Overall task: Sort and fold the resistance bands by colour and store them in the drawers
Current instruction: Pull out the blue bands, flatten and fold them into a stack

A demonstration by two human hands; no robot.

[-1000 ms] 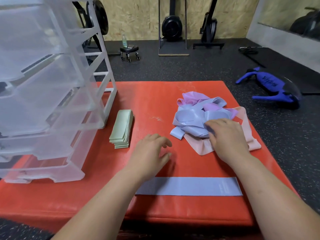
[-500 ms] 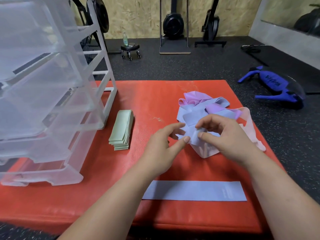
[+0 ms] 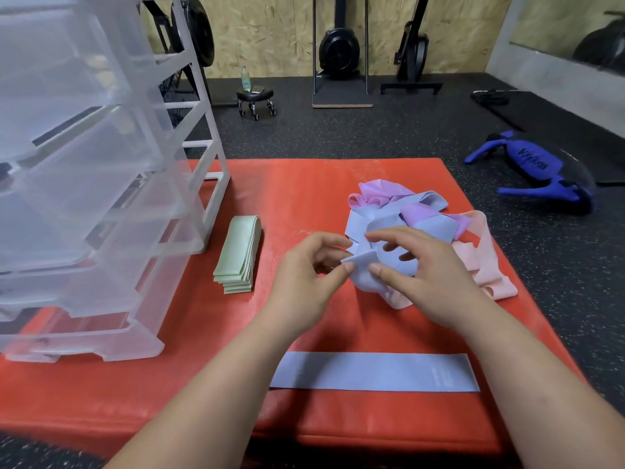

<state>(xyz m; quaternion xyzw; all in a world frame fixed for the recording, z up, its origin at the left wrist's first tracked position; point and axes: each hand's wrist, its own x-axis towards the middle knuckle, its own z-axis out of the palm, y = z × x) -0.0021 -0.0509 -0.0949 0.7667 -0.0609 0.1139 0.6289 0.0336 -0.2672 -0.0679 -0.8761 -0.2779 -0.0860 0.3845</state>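
Both hands pinch one blue band (image 3: 363, 265) lifted from the near edge of the loose pile. Left hand (image 3: 304, 279): thumb and forefinger closed on the band's folded corner. Right hand (image 3: 431, 279): thumb pressed on the near face of the same fold, fingers curled behind it and partly inside the loop. The two hands are nearly touching.

Red mat (image 3: 297, 194): covers the work area and carries every task item.

Drawer unit (image 3: 101, 198): clear plastic, upright on the left part of the mat. Its contents cannot be made out.

Loose pile (image 3: 422, 228): right of centre on the mat, a tangle of blue, purple (image 3: 378, 191) and pink (image 3: 487, 262) bands, the pink ones lowest and trailing to the right.

Flat blue band (image 3: 372, 372): laid out straight near the front edge of the mat, under both forearms, apart from the pile.

Green stack (image 3: 238, 255): folded bands squared on top of one another, lying between the drawer unit and the left hand, touching neither.
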